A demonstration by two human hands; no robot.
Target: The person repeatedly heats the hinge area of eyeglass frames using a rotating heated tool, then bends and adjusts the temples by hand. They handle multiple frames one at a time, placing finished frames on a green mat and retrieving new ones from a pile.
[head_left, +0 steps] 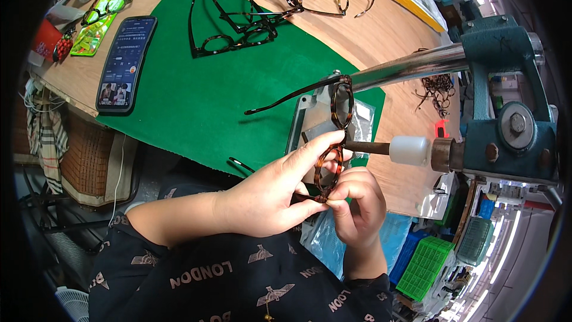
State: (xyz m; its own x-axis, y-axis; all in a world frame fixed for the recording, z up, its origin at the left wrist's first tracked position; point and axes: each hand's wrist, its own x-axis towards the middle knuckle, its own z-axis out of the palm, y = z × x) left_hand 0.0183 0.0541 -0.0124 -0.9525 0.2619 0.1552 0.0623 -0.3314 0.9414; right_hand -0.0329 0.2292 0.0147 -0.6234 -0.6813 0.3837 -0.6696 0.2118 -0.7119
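A tortoiseshell eyeglasses frame (pixel 342 107) is held up in front of me, one temple stretching out to the left over the green mat. My left hand (pixel 286 180) grips it, with fingers around the lower rim and near the bridge. Thumb and fingertips of my right hand (pixel 359 204) pinch the same frame at its lower end. Just beyond the bridge, a dark rod with a white plastic collar (pixel 410 151) points toward the glasses from the teal bench press (pixel 506 143). Whether the rod touches the frame I cannot tell.
Several dark eyeglasses (pixel 238 40) lie on the green mat (pixel 173 92) and the wooden table (pixel 381 42) beyond. A phone (pixel 126 65) rests at the mat's left edge, beside a green packet (pixel 102 27). A green crate (pixel 425 267) stands at lower right.
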